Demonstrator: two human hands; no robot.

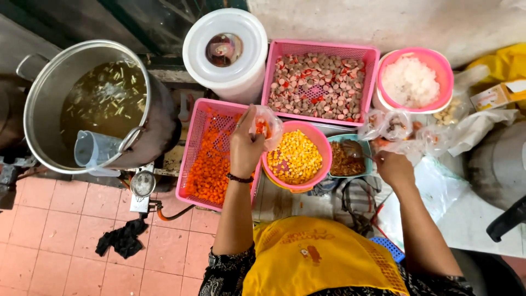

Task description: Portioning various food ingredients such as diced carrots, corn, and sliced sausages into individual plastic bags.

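Meanwhile left hand (246, 145) lifts a small plastic bag (268, 127), right hand (393, 167) spoons

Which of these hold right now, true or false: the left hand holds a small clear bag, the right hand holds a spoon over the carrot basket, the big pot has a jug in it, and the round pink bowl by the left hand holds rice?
1. The left hand holds a small clear bag. True.
2. The right hand holds a spoon over the carrot basket. False: its spoon is in the small teal tub; the carrot basket is on the left side.
3. A clear jug sits inside the big pot. True.
4. The round pink bowl by the left hand holds rice. False: it holds yellow corn kernels.
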